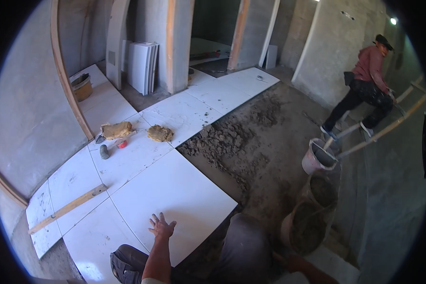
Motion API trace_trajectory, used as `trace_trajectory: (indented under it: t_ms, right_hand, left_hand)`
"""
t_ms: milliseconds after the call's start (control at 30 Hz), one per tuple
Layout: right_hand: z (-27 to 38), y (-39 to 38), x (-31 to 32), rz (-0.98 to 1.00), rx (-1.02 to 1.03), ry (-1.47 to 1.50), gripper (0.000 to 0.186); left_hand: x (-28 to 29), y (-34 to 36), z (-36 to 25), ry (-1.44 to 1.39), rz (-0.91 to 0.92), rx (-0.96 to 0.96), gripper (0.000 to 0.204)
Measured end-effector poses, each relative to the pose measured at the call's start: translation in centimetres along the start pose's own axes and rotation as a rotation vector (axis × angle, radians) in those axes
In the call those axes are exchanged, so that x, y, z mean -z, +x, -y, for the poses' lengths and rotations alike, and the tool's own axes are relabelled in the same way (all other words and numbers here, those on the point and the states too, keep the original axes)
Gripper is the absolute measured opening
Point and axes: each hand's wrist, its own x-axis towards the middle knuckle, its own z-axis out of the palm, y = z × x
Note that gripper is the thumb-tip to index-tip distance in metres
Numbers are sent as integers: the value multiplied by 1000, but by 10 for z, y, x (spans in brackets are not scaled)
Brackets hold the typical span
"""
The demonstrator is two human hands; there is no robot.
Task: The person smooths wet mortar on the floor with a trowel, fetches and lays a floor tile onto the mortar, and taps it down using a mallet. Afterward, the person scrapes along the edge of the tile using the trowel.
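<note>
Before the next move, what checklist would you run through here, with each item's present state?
1. Left hand open, fingers spread, at the large front white tile: ok.
2. Right hand grip known: cannot tell, too dim beside the nearest bucket.
3. Mortar beyond that tile smoothed: not ok, lumpy.
4. Neighbouring tiles free of loose items: not ok, two yellowish spongy lumps and a wooden batten lie there.
5. Co-worker off the tiles: ok, beside wooden poles.
</note>
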Motion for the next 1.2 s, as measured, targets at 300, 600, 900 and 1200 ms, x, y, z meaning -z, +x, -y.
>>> trace_trajectory:
  t_ms: [300,600,900,1200]
  right_hand:
    - [33,94,-29,-85,105,-76,34]
    - [72,150,-12,-228,347,-397,38]
    - [348,178,-8,-41,826,426,22]
    - [412,199,-104,135,674,527,25]
  left_hand:
    - [0,42,-46,50,-20,2,100]
    - [3,75,-71,33,-3,142,121]
    - [1,97,-69,24,101,240,130]
    - [9,94,-74,8,117,245,130]
